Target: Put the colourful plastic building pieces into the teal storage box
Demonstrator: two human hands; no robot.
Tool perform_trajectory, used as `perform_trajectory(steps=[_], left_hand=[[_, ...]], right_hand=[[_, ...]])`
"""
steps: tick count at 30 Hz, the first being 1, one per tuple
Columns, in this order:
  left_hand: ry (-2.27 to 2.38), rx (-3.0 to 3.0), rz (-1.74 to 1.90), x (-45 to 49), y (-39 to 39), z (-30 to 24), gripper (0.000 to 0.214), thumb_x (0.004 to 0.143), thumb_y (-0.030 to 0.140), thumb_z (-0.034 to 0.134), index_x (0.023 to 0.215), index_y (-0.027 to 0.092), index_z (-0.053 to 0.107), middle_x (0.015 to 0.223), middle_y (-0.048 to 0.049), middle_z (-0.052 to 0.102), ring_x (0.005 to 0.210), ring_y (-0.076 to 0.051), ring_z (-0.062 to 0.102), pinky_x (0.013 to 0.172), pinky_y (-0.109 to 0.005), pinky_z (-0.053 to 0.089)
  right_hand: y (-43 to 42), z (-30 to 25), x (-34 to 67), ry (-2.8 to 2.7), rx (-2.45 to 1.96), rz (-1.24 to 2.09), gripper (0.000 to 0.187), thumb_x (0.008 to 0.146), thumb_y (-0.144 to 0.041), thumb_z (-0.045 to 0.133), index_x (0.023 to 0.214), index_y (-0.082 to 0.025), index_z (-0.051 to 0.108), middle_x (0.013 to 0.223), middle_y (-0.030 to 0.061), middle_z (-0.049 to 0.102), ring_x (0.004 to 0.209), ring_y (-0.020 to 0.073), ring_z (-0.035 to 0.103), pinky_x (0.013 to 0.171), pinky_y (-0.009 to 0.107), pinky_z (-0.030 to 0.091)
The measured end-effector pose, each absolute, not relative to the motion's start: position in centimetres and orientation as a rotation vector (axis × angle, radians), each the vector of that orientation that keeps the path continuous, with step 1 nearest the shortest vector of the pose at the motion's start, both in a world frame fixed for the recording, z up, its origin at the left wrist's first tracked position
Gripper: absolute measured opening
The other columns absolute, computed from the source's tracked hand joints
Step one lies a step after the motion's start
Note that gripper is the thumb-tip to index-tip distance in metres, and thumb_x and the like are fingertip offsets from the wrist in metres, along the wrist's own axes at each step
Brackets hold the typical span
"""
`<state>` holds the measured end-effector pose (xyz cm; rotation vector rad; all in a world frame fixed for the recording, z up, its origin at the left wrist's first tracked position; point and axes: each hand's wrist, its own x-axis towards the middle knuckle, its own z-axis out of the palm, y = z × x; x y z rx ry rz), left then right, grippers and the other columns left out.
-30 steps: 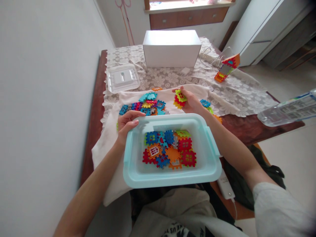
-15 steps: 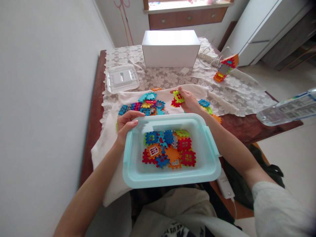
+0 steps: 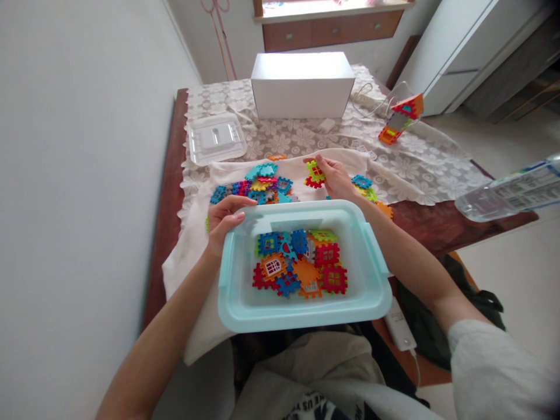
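My left hand (image 3: 226, 223) is closed on the far left corner of a light blue plastic bin (image 3: 236, 309), held tilted toward me above my lap. Inside the bin lie several notched building tiles (image 3: 306, 271) in red, blue, orange and green, some with window inserts. Beyond the bin's far rim, my right hand (image 3: 335, 175) pinches yellow-green and red window tiles (image 3: 315, 174) that overlap each other. A heap of colourful tiles (image 3: 262, 184) lies on the white cloth (image 3: 192, 256) behind the bin, and a smaller group (image 3: 365, 189) sits right of my right wrist.
A white box (image 3: 303, 96) stands at the back of the table. The clear lid (image 3: 216, 139) lies at left, and a built tile house (image 3: 401, 119) stands at right. A plastic bottle (image 3: 510, 189) juts in at far right. A white power strip (image 3: 399, 326) lies beside my lap.
My right hand has turned the tiles slightly, so the red one now shows mostly below the yellow-green one. My left hand and the bin have hardly moved.
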<state>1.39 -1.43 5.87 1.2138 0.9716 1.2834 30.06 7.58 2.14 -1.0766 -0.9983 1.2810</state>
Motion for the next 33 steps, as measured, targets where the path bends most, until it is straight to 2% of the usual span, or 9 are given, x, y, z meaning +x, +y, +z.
perform_trajectory(steps=[7,15,19,22,25,28,30,33], left_hand=[[0.980,1.206,1.287,1.4,-1.3,6.0,0.028,0.064,0.032,0.074,0.086,0.019,0.086,0.072,-0.0048,0.077,0.056,-0.016,0.058,0.049,-0.025,0.038],[0.989,1.246,1.297,1.4,-1.4,6.1,0.026,0.067,0.032,0.073,0.085,0.019,0.086,0.072,-0.0048,0.077,0.057,-0.017,0.058,0.050,-0.026,0.039],[0.975,1.242,1.287,1.5,-1.3,6.2,0.026,0.065,0.033,0.074,0.085,0.019,0.086,0.069,-0.0041,0.076,0.053,-0.015,0.056,0.047,-0.025,0.037],[0.968,1.226,1.283,1.5,-1.2,6.1,0.027,0.065,0.032,0.074,0.085,0.020,0.086,0.069,-0.0038,0.076,0.052,-0.015,0.056,0.046,-0.025,0.035],[0.977,1.222,1.289,1.5,-1.1,6.1,0.027,0.063,0.032,0.074,0.084,0.019,0.086,0.069,-0.0042,0.076,0.053,-0.015,0.057,0.047,-0.025,0.036],[0.989,1.246,1.292,1.4,-1.1,6.0,0.027,0.064,0.034,0.073,0.084,0.019,0.085,0.070,-0.0048,0.076,0.054,-0.016,0.057,0.047,-0.026,0.036],[0.989,1.256,1.289,1.4,-1.0,5.9,0.028,0.065,0.035,0.073,0.084,0.019,0.085,0.070,-0.0049,0.076,0.053,-0.016,0.057,0.047,-0.026,0.036],[0.987,1.259,1.292,1.4,-1.1,5.9,0.028,0.066,0.035,0.073,0.085,0.019,0.085,0.071,-0.0048,0.076,0.053,-0.016,0.057,0.047,-0.026,0.037]], right_hand=[[6.7,4.3,30.3,-1.073,-0.988,1.412,0.063,0.090,-0.080,0.072,0.108,-0.019,0.079,0.074,0.0003,0.066,0.073,0.0153,0.067,0.068,0.026,0.059],[3.3,7.4,30.9,-1.323,-0.852,1.360,0.077,0.091,-0.093,0.052,0.109,-0.025,0.082,0.070,0.0022,0.059,0.084,0.0227,0.069,0.079,0.039,0.061],[2.5,8.4,32.5,-1.707,-0.649,1.587,0.074,0.080,-0.092,0.070,0.097,-0.021,0.085,0.072,0.0060,0.066,0.086,0.0272,0.073,0.085,0.046,0.062],[2.2,8.6,32.8,-1.808,-0.581,1.684,0.067,0.081,-0.087,0.074,0.090,-0.021,0.083,0.076,0.0086,0.071,0.092,0.0300,0.075,0.088,0.048,0.062],[2.3,8.4,32.4,-1.587,-0.662,1.578,0.067,0.085,-0.089,0.067,0.088,-0.023,0.077,0.078,0.0066,0.069,0.089,0.0285,0.074,0.084,0.047,0.062],[3.1,8.1,32.2,-1.409,-0.749,1.429,0.063,0.090,-0.087,0.063,0.096,-0.025,0.072,0.081,0.0033,0.068,0.078,0.0223,0.070,0.078,0.043,0.061],[4.2,7.7,32.4,-1.407,-0.813,1.334,0.057,0.094,-0.080,0.064,0.100,-0.024,0.071,0.081,0.0022,0.067,0.071,0.0178,0.065,0.072,0.037,0.058],[5.8,6.3,32.8,-1.586,-0.995,1.152,0.042,0.095,-0.062,0.075,0.096,-0.020,0.074,0.075,0.0015,0.064,0.065,0.0140,0.056,0.062,0.029,0.047]])
